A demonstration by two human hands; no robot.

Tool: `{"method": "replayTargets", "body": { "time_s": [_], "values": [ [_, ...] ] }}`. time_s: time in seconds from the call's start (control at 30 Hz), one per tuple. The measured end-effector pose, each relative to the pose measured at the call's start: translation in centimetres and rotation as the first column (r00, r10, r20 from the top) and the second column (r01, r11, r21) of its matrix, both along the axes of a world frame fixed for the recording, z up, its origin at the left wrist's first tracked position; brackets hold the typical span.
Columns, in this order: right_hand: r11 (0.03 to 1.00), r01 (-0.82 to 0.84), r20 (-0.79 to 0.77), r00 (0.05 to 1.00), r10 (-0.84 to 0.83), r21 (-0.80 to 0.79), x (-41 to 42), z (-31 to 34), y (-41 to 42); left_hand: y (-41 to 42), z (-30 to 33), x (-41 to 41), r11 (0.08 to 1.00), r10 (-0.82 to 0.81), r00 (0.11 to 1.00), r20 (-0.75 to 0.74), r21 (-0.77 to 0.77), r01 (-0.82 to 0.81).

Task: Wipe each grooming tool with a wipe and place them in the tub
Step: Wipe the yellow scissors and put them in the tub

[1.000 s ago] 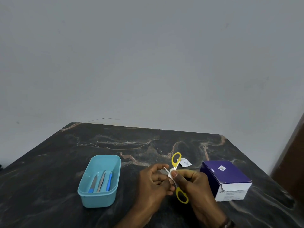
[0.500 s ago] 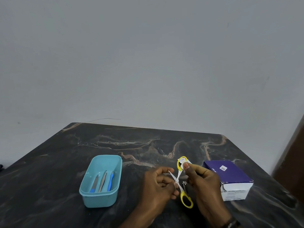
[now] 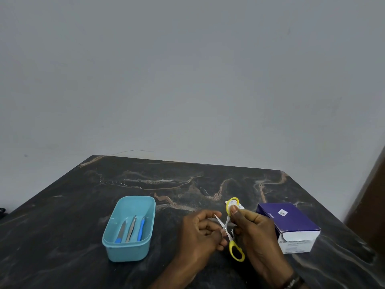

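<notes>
One head-worn view looks forward and down over the table (image 3: 83,205); wall (image 3: 187,69) fills the upper half.

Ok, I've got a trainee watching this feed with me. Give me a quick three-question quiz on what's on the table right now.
1. True or false: the blue tub already holds three tools.
2. Which thing lies nearest the right hand?
A. the tub
B. the purple box
C. the table's far edge
3. Fill in: the yellow-handled scissors are held with their blades ____ .

Key
1. True: three slim tools lie side by side inside it.
2. B: the box sits just beyond that hand, while the tub is past the left hand.
3. Open: the blades are spread in a cross, one yellow loop up, the other down.
</notes>
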State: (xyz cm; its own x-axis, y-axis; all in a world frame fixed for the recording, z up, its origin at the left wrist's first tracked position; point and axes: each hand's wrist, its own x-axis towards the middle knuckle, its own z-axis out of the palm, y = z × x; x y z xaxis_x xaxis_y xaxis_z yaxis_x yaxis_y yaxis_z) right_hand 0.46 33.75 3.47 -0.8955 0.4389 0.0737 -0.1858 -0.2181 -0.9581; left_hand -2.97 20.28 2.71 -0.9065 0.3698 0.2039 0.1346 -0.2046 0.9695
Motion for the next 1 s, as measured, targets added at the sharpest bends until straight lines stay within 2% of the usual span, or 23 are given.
{"method": "replayTargets", "body": {
  "time_s": [0.17, 0.3, 0.5, 0.63, 0.8, 1.0],
  "values": [
    [0.996, -0.012, -0.024, 1.0, 0.01, -0.092, 0.1, 0.3, 0.4, 0.0, 0.3, 0.2, 1.0, 0.001, 1.0, 0.015, 0.01, -0.002],
    [0.995, -0.081, 0.006, 0.997, 0.082, -0.052, 0.2, 0.3, -0.2, -0.2, 0.5, 0.0, 0.999, 0.031, 0.999, 0.037, 0.021, -0.032],
    [0.992, 0.035, -0.025, 0.999, -0.038, -0.121, 0.3, 0.8, 0.1, -0.2, 0.6, 0.1, 0.999, -0.034, 0.998, 0.052, -0.03, 0.035],
    [0.994, 0.057, -0.02, 0.998, -0.06, -0.098, 0.3, 0.9, 0.2, -0.3, 0.8, 0.1, 1.0, 0.009, 0.998, 0.057, -0.023, -0.007],
    [0.99, 0.0, -0.02, 1.0, -0.003, -0.141, 0.4, 1.4, 0.1, -0.7, 1.5, -0.5, 0.983, 0.141, 0.985, 0.101, 0.107, -0.152],
    [0.988, -0.063, 0.065, 0.995, 0.073, -0.142, 0.2, 1.4, -0.3, -1.0, 1.6, -0.8, 0.937, 0.153, 0.944, 0.292, 0.26, -0.232]
  ]
}}
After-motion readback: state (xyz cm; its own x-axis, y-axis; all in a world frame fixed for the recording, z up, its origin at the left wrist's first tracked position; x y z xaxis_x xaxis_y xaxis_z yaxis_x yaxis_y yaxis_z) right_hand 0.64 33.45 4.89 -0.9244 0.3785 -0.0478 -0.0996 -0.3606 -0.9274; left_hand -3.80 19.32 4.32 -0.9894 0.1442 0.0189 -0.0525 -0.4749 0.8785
